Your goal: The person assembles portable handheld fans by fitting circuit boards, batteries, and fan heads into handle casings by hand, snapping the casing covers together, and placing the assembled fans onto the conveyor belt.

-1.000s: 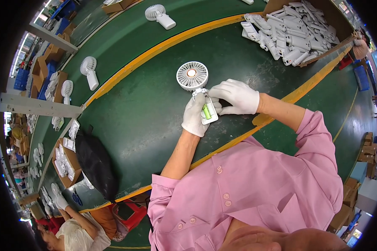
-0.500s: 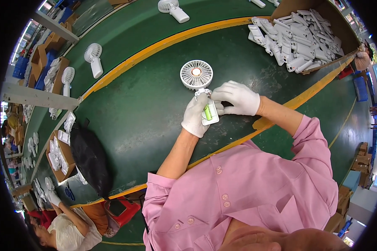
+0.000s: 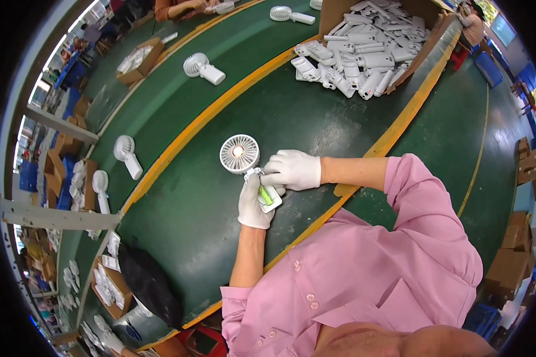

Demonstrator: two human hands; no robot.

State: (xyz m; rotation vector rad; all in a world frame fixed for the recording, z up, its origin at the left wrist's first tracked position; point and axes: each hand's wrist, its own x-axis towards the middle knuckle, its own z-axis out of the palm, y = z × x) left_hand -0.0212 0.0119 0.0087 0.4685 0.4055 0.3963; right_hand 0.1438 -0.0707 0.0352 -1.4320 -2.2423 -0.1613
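A white handheld fan (image 3: 240, 154) with a round grille lies over the green bench, its handle casing open. Inside the handle shows a green cylindrical battery (image 3: 266, 196). My left hand (image 3: 253, 205), in a white glove, is closed round the handle from the near left side. My right hand (image 3: 293, 170), gloved too, reaches in from the right with its fingers bent together at the top of the handle, just below the fan head. Whatever its fingertips pinch is hidden or too small to name.
A cardboard box (image 3: 406, 74) spilling white handle casings (image 3: 363, 50) stands at the far right. A black bag (image 3: 149, 285) and a box of white parts (image 3: 110, 288) lie at the left. Several fans, one of them a white fan (image 3: 203, 68), rest on the green strip beyond the yellow edge (image 3: 178, 140).
The view has swung, so fan and hands appear further left and lower. Both hands keep to the fan handle. A person's arms now show at the far edge.
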